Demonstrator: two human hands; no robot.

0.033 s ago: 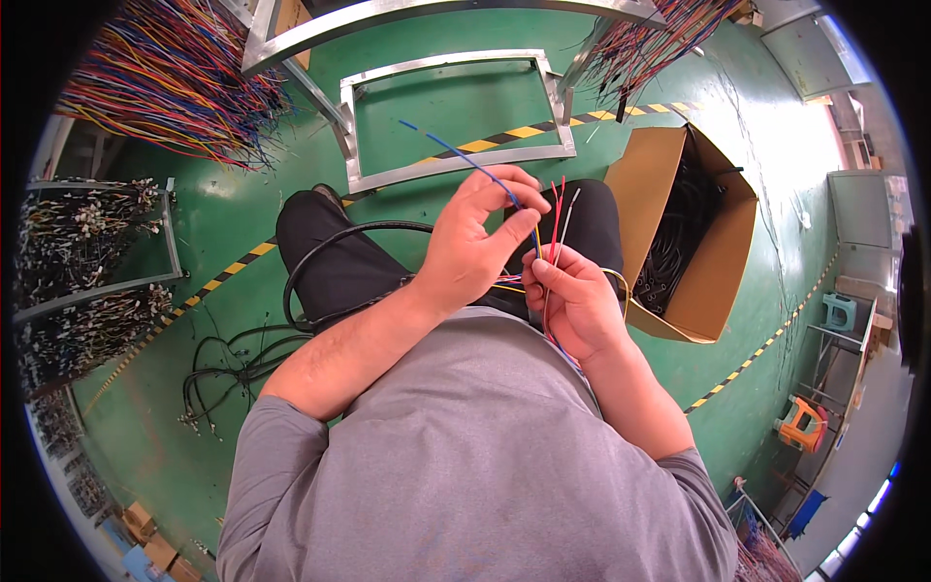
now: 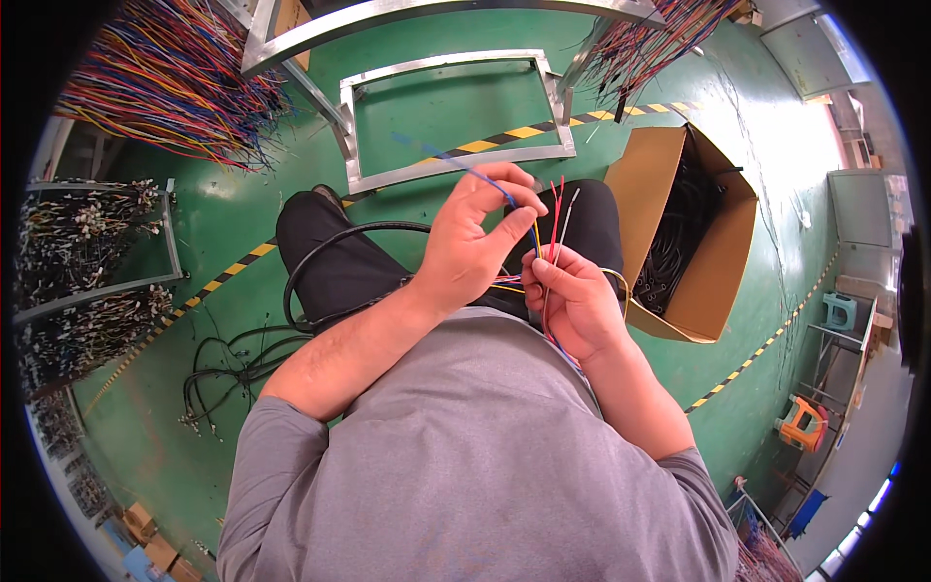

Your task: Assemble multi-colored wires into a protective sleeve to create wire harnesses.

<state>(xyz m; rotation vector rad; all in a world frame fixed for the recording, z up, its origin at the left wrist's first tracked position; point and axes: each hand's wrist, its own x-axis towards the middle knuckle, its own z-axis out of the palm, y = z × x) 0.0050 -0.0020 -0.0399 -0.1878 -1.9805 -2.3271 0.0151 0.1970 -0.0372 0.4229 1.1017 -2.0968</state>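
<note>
Between the thumb and fingers of my left hand (image 2: 470,242) is a blue wire (image 2: 465,167), its loose end pointing up and left, smeared by motion. My right hand (image 2: 582,299) is closed round several thin wires just below and to the right. Red wires (image 2: 555,218) and a white wire (image 2: 568,215) stick up from that grip, with a yellow wire (image 2: 537,233) running between the two hands. More coloured wires pass under my hands over my lap. A thick black cable (image 2: 303,262) curves across my left thigh; where it ends is hidden.
An open cardboard box (image 2: 640,175) of black cables stands at my right knee. Ahead is a metal frame (image 2: 456,175) on the green floor. Wire bundles (image 2: 184,78) hang at upper left, and loose black cables (image 2: 233,373) lie left. Racks of cables (image 2: 92,233) stand far left.
The free end of the blue wire has swung down and slightly left. My left fingers have shifted a little; my right hand stays in place.
</note>
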